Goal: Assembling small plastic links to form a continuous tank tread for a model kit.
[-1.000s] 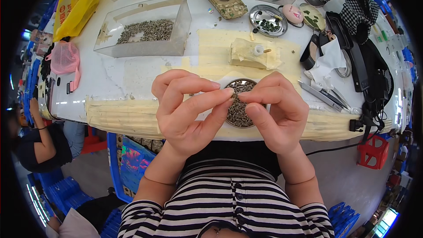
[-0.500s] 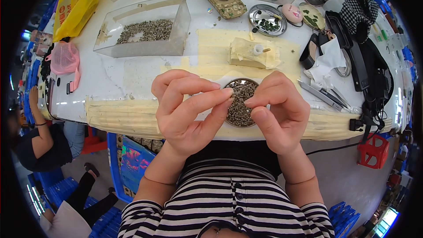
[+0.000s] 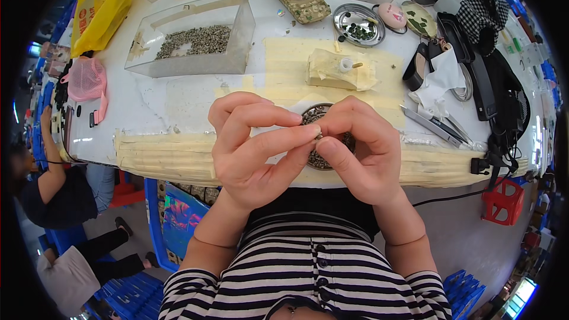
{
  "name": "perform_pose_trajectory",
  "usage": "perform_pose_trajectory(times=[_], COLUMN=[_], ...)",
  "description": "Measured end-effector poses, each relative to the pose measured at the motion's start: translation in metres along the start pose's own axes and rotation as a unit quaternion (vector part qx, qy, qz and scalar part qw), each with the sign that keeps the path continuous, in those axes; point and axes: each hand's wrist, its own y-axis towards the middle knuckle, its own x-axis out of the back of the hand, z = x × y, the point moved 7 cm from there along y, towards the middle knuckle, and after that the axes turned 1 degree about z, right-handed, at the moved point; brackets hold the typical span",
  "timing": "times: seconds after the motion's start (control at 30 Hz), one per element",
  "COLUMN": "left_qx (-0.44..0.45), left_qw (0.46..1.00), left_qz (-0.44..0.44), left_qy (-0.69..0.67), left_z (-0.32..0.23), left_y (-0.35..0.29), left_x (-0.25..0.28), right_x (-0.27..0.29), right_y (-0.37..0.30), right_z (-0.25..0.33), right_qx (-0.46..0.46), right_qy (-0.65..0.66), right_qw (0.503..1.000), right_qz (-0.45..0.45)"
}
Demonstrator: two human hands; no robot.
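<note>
My left hand point(image 3: 252, 151) and my right hand point(image 3: 364, 151) meet fingertip to fingertip over a round metal dish point(image 3: 316, 106) of small brownish-grey parts point(image 3: 320, 161). Between the fingertips shows a tiny brownish-grey part point(image 3: 319, 136), pinched by thumb and forefinger of both hands. It is too small for its exact shape to be made out. Much of the dish is hidden behind my fingers. Just beyond the hands sits a tape-covered block point(image 3: 335, 74) with a small white cup point(image 3: 347, 65) and a short tan stick point(image 3: 357, 66) on it.
A clear bin point(image 3: 237, 62) of similar parts stands far left, beside a camouflage toy tank hull point(image 3: 300, 1). A metal plate point(image 3: 379, 34) holds dark green pieces. Tweezers point(image 3: 456, 127) and a knife point(image 3: 424, 121) lie right. Tape covers the table's front edge point(image 3: 160, 151). A red stool point(image 3: 502, 202) stands below.
My right hand has moved left, closing its fingertips against those of my left hand at the tiny part. My left hand has shifted slightly right.
</note>
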Motion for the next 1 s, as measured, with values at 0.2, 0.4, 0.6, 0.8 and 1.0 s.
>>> perform_pose_trajectory(times=[0.2,0.4,0.6,0.8,1.0], left_qx=[0.002,0.003,-0.019,-0.018,-0.002], left_qw=[0.999,0.999,0.995,0.999,1.000], left_qz=[-0.013,-0.019,0.005,0.010,0.006], left_qy=[0.034,0.041,0.096,0.045,0.007], left_z=[0.001,0.000,-0.005,-0.003,-0.001], left_y=[-0.002,-0.001,-0.002,-0.002,0.000], left_x=[0.001,0.001,-0.001,-0.002,-0.001], right_x=[0.009,0.009,0.005,0.004,0.002], right_y=[-0.002,-0.004,0.002,-0.001,-0.001], right_z=[0.013,0.010,0.009,-0.005,-0.008], right_qx=[0.060,0.062,0.052,-0.029,-0.055], right_qy=[-0.054,-0.091,-0.117,-0.003,0.041], right_qw=[0.996,0.992,0.990,0.999,0.997], right_qz=[-0.042,-0.067,-0.052,-0.036,-0.029])
